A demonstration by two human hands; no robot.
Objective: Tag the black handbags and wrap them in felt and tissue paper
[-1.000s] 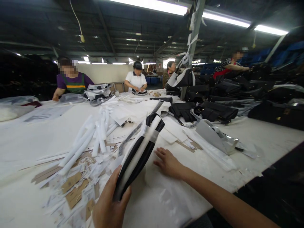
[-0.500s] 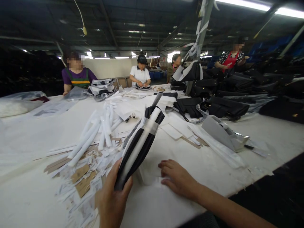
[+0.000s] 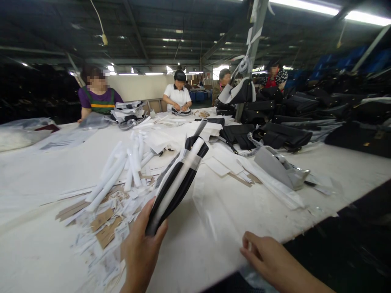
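Observation:
My left hand (image 3: 142, 240) is wrapped around the lower end of a black bag (image 3: 180, 183), which is folded narrow and tilted up to the right. A white foam tube (image 3: 174, 193) runs lengthwise along the bag, with a clear band around both near the top. My right hand (image 3: 265, 252) is at the table's near edge, its fingers curled in a pinch on the edge of a clear plastic bag (image 3: 214, 215). That plastic bag lies flat on the table between my hands, its outline faint against the white surface.
On the white table (image 3: 27, 252), white foam tubes (image 3: 111, 179) and a litter of paper tags (image 3: 106, 232) lie to the left. Black bags (image 3: 277, 136) are heaped at the right, near a grey wrapped piece (image 3: 275, 165). Several co-workers stand beyond, one in a white shirt (image 3: 177, 97).
My right hand has moved right and toward me, drawing the clear plastic bag out along the table. The left hand still holds the black bag. A co-worker at the far right has bent down.

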